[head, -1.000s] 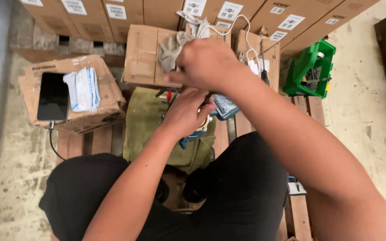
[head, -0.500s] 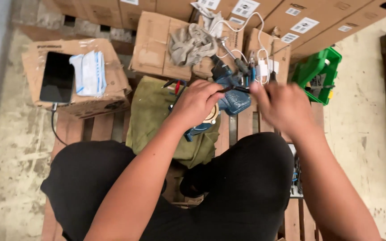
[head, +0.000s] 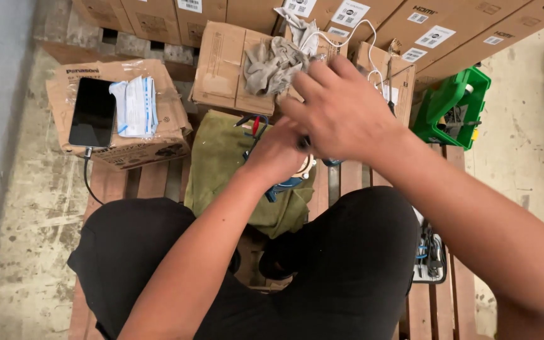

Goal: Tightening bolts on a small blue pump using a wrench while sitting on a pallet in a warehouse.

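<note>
The left hand [head: 278, 154] is curled tight around a small blue thing [head: 284, 184], just above the green cloth [head: 221, 164]. The right hand [head: 341, 110] lies over it with fingers spread; I cannot tell if it holds anything. Behind the cloth is a grey rag [head: 272, 66]. Left of the cloth sits a phone [head: 92, 113].

You have two hands in view — the left hand [head: 278, 154] and the right hand [head: 347, 110]. Around them you can count one phone [head: 93, 112], one folded white packet [head: 135, 106], one grey rag [head: 272, 63], one olive cloth [head: 228, 167] and one green crate [head: 451, 107] — plus three small cardboard boxes near you: one [head: 121, 141], two [head: 221, 66], three [head: 398, 79].
</note>
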